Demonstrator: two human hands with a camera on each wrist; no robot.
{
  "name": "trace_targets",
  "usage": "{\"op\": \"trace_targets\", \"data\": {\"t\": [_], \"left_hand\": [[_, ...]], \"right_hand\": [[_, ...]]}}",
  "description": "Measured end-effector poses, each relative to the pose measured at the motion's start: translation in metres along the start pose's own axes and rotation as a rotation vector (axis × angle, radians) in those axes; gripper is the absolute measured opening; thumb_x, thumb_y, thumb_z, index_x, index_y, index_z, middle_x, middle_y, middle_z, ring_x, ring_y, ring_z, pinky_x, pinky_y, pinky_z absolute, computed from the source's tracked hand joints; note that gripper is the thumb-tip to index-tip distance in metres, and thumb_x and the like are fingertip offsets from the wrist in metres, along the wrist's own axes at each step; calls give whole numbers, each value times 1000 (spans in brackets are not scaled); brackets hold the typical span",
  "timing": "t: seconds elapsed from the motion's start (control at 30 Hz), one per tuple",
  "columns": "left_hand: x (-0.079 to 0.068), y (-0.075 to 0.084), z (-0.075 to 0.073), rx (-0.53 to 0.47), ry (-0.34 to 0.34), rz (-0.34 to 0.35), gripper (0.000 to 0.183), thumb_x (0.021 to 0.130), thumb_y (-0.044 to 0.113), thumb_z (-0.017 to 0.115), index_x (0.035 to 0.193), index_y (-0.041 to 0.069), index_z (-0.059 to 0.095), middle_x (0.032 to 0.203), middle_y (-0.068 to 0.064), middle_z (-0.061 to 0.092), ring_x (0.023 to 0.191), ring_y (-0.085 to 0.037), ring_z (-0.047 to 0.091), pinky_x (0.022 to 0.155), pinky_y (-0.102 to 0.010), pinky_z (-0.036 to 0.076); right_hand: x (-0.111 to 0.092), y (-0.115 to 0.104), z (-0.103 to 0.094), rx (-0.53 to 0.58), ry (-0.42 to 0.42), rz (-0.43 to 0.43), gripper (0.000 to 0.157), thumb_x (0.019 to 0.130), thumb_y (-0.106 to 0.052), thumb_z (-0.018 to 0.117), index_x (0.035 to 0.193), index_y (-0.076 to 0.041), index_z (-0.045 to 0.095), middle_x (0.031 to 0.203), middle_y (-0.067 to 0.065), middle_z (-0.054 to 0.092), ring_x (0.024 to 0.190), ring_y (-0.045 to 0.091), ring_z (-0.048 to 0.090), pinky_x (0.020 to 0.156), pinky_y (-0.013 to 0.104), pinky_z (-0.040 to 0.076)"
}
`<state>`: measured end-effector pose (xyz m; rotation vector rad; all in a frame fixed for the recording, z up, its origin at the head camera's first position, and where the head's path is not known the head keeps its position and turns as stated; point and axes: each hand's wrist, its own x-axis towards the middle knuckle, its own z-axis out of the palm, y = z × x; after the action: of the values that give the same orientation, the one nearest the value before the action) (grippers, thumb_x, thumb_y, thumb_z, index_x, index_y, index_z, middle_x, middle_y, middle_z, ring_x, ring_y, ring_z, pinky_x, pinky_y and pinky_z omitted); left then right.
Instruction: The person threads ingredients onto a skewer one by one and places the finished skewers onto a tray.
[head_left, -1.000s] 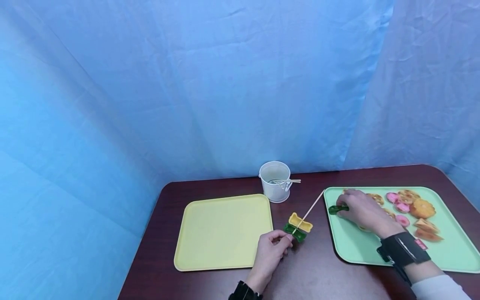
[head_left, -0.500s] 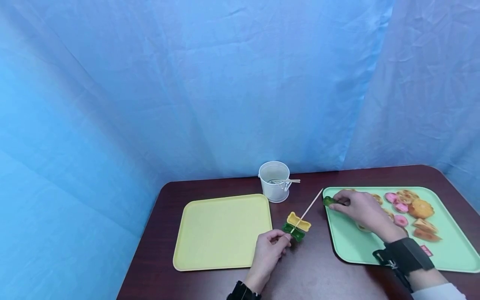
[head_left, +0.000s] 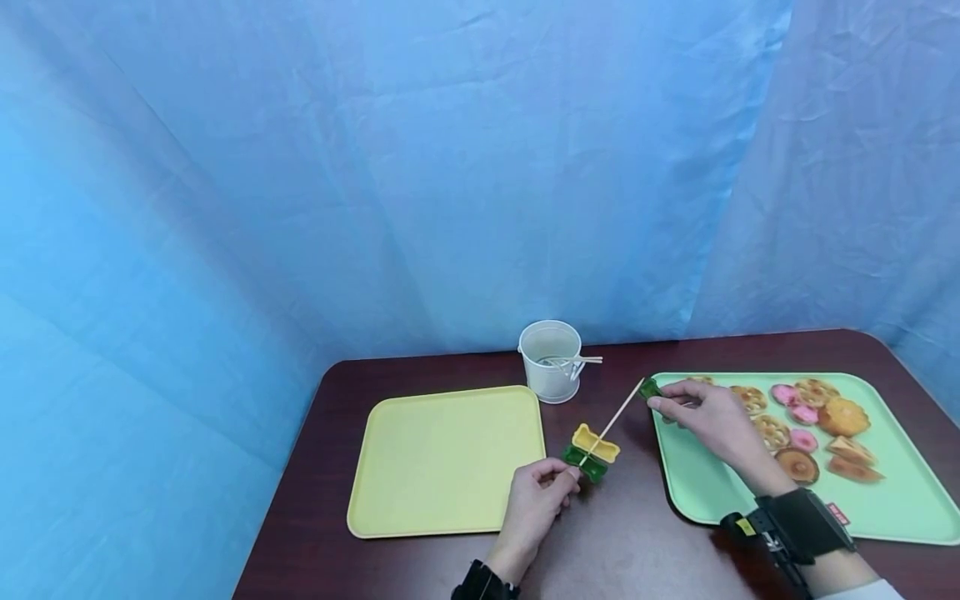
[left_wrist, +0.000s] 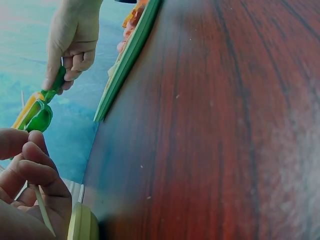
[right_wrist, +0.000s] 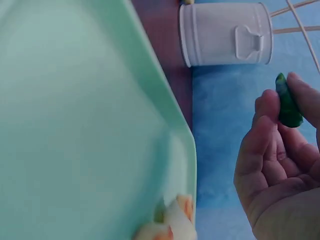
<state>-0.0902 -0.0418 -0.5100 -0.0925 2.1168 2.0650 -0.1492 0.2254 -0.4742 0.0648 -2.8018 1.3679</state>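
Note:
My left hand [head_left: 536, 504] pinches a thin wooden skewer [head_left: 622, 412] near its lower end, over the dark table. A green pepper piece [head_left: 594, 470] sits on the skewer just past my fingertips, and a yellow pepper piece [head_left: 597, 444] lies against it, further up. The skewer's bare upper part slants to the right. Between thumb and fingers, my right hand [head_left: 716, 421] holds another green pepper piece [right_wrist: 288, 104]. In the head view this piece is right at the skewer's tip, above the green tray's left corner.
A light green tray [head_left: 701, 500] at right bears round brown slices, pink slices, a yellow scalloped piece and wedges. On the left lies a yellow tray [head_left: 450, 467]. A white bucket [head_left: 551, 383] with several skewers stands at the back, before a blue curtain [head_left: 480, 167].
My right hand has lifted the green pepper piece from the green tray and brought it left to the skewer's tip. The left hand and skewer have hardly moved.

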Motion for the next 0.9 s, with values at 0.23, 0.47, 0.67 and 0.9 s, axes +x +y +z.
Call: {"op": "trace_targets", "data": {"t": [0.23, 0.47, 0.67, 0.9], "left_hand": [[1, -2, 0, -1, 1, 1, 22, 84, 15, 68, 85, -7, 69, 72, -16, 66, 52, -10, 48, 44, -20, 36], [0, 0, -1, -6, -12, -11, 22, 83, 15, 69, 85, -7, 70, 71, -13, 65, 53, -9, 48, 45, -20, 36], [-1, -1, -2, 1, -20, -3, 22, 83, 15, 69, 84, -7, 70, 70, -15, 64, 52, -9, 47, 45, -19, 35], [1, -2, -1, 22, -25, 1, 19, 83, 13, 69, 84, -6, 71, 68, -13, 63, 52, -10, 47, 44, -18, 35]], "right_hand": [[0, 1, 4, 231, -39, 104, 66, 89, -53, 57, 126, 2, 62, 107, 16, 69, 87, 21, 68, 78, 37, 54], [0, 1, 4, 597, -53, 153, 39, 92, -38, 61, 114, -7, 69, 96, 7, 68, 77, 12, 64, 72, 29, 55], [0, 0, -1, 824, -85, 154, 17, 93, -26, 62, 101, -14, 72, 86, 1, 67, 73, 10, 63, 68, 25, 55], [1, -2, -1, 912, -87, 168, 16, 93, -24, 62, 101, -15, 72, 89, 1, 69, 73, 9, 65, 69, 24, 55]]}}
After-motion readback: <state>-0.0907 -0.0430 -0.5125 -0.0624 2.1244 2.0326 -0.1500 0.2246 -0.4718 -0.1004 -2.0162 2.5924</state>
